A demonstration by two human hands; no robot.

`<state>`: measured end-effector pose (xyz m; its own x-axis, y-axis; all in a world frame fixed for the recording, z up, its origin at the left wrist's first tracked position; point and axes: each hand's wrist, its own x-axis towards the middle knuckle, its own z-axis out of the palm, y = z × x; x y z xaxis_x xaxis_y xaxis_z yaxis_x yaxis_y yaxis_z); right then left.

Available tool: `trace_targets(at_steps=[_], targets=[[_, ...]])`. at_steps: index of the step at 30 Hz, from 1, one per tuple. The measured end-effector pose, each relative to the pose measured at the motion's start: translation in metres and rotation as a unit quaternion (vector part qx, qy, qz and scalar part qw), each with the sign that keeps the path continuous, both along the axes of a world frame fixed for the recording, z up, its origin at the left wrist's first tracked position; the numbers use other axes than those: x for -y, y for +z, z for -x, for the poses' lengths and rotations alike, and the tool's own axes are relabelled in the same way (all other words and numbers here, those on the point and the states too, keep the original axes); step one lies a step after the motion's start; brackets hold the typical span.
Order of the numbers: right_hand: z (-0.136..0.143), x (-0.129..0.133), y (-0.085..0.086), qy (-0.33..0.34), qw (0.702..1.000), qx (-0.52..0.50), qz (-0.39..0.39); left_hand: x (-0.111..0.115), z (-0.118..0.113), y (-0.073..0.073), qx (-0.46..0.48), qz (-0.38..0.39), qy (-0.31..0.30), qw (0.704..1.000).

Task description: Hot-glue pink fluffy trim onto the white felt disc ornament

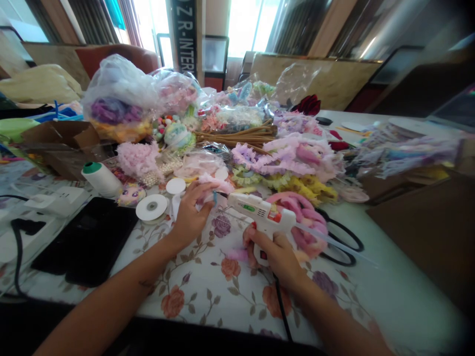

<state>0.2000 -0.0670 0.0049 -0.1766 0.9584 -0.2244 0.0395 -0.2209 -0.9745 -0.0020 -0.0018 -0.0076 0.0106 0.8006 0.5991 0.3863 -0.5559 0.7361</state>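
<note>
My right hand (272,249) is wrapped round the handle of a white hot glue gun (256,210), with a clear glue stick (334,242) poking out of its back end. The gun's dark nozzle points left, close to the fingertips of my left hand (193,210). Those fingers pinch a small light-blue piece (215,198), whose kind I cannot make out. Pale pink fluffy material (218,184) lies right behind the left fingers. A thick pink braided coil (302,217) rests on the flowered tablecloth (208,277) behind the gun.
At left are a white ribbon spool (151,207), a thread cone (101,178), a black tablet (87,242) and a power strip (15,237). Bagged craft materials (115,99) and brown sticks (237,136) pile up behind. A cardboard box (426,227) stands right; the gun's black cord (282,306) runs toward me.
</note>
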Motion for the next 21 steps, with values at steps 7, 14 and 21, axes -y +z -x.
trace_targets(at_steps=[7,14,21], targets=[[0.0023,0.0038,0.0071,-0.038,0.999,0.012,-0.022,0.0004,-0.0004,0.0016,0.009,0.011,0.005,1.000],[0.0002,-0.0007,-0.0018,-0.001,1.000,-0.004,0.005,0.0002,0.0002,0.0008,0.003,0.006,-0.007,1.000],[0.0017,0.0019,0.0058,-0.018,1.000,0.003,-0.006,0.0007,-0.0004,0.0011,0.011,0.014,-0.005,1.000]])
